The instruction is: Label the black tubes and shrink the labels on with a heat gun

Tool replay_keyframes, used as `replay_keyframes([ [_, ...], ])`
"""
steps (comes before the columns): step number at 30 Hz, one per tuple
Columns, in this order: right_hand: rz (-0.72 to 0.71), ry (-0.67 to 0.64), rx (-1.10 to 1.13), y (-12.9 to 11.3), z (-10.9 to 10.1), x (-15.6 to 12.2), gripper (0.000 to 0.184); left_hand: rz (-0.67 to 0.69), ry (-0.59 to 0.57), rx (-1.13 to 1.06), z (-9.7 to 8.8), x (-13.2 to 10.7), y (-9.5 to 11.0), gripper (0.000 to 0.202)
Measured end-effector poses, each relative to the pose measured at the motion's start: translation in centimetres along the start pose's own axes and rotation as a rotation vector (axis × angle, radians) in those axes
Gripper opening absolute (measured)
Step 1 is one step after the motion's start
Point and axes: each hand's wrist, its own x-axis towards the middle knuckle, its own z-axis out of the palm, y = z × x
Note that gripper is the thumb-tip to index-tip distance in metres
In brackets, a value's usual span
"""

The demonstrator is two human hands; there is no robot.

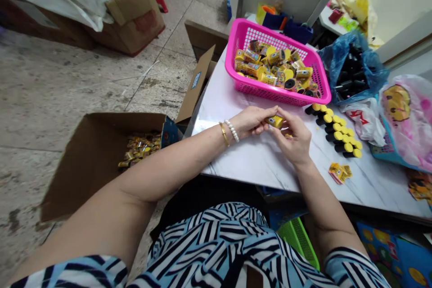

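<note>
Over the white marbled table (249, 162), my left hand (250, 121) and my right hand (293, 137) meet around a small yellow-labelled cylinder (275, 120). Fingers of both hands are closed on it, and they hide its ends. A bit of yellow and pink printed material shows under my right palm, too covered to make out. Right of my right hand, black cylinders with yellow caps (337, 128) lie side by side in slanting rows. Nearer the front edge is a small pile of yellow printed labels (340, 173).
A pink basket (280, 94) full of yellow-labelled cylinders stands behind my hands. Beside it, a blue plastic bag (351, 67) holds black pieces. A cardboard box (87, 157) on the floor at left contains many labelled cylinders. Plastic bags (408, 121) crowd the table's right side.
</note>
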Motion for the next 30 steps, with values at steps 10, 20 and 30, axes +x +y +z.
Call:
replay_keyframes([
  [10,0.012,0.278,-0.356,0.7,-6.4,10.7,0.038,0.221,0.198,0.157,-0.1,0.2,-0.3,0.031],
  [20,0.345,0.206,-0.843,12.0,-13.5,6.7,0.033,0.814,0.105,1.25,2.3,1.9,-3.7,0.013],
  [30,0.183,0.151,-0.766,12.8,-9.2,4.4,0.02,0.823,0.161,1.137,1.9,3.0,-4.3,0.008],
])
